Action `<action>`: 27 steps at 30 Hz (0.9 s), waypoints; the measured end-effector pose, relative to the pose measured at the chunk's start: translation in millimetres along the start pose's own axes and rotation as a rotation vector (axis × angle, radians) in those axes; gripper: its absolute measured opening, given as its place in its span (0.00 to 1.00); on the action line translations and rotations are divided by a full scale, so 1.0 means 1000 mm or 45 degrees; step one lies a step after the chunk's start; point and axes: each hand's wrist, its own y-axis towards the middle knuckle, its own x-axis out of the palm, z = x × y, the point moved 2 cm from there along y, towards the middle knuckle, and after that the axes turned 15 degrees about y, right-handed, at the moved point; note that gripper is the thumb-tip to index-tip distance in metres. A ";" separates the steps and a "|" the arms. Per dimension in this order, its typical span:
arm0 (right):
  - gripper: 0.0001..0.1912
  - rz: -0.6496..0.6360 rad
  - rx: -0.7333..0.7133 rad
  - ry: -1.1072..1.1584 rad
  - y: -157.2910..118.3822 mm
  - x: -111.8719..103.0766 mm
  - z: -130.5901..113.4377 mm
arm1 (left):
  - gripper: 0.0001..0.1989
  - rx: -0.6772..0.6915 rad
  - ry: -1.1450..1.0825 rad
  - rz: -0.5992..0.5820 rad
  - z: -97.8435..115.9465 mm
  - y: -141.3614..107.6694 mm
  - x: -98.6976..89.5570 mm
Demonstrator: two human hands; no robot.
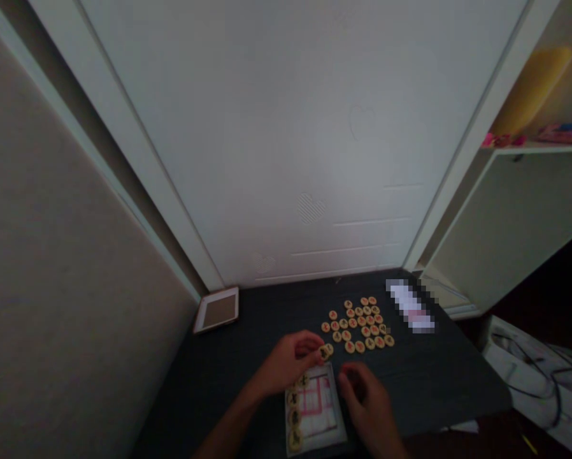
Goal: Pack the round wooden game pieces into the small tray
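My left hand (293, 358) is above the far end of a shallow, clear-edged box (320, 408). Its thumb and fingers pinch a couple of round Chinese chess pieces (325, 352). Inside the box, more pieces stand in a column along the left side (294, 417), beside a white sheet with pink and dark lines. My right hand (367, 401) hovers by the box's right edge, fingers loosely curled and thumb apart, with nothing visible in it. Beyond both hands, many round pieces with red or black characters (362, 322) lie flat in loose rows on the dark table.
On the dark table (238, 382), a framed, tan-centred item (220, 311) lies at the back left. A blurred-out white item (410, 306) is at the back right. A white panel (286, 159) rises behind the table. A white box with cables (539, 382) stands at the lower right.
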 end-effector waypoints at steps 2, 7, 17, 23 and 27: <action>0.18 -0.016 0.057 0.185 0.005 -0.001 -0.008 | 0.14 0.029 0.022 -0.041 0.005 -0.003 0.005; 0.19 -0.124 0.137 0.456 0.019 0.003 -0.019 | 0.12 0.087 0.121 -0.082 0.017 -0.011 0.019; 0.17 -0.221 0.117 0.305 0.022 0.002 -0.008 | 0.11 0.095 0.782 0.443 -0.020 -0.041 0.002; 0.15 -0.199 0.140 0.290 0.018 -0.002 -0.005 | 0.14 0.046 0.734 0.431 -0.037 -0.042 0.019; 0.13 -0.144 0.127 0.247 0.018 -0.010 -0.001 | 0.17 -0.001 0.692 0.408 -0.042 -0.041 0.022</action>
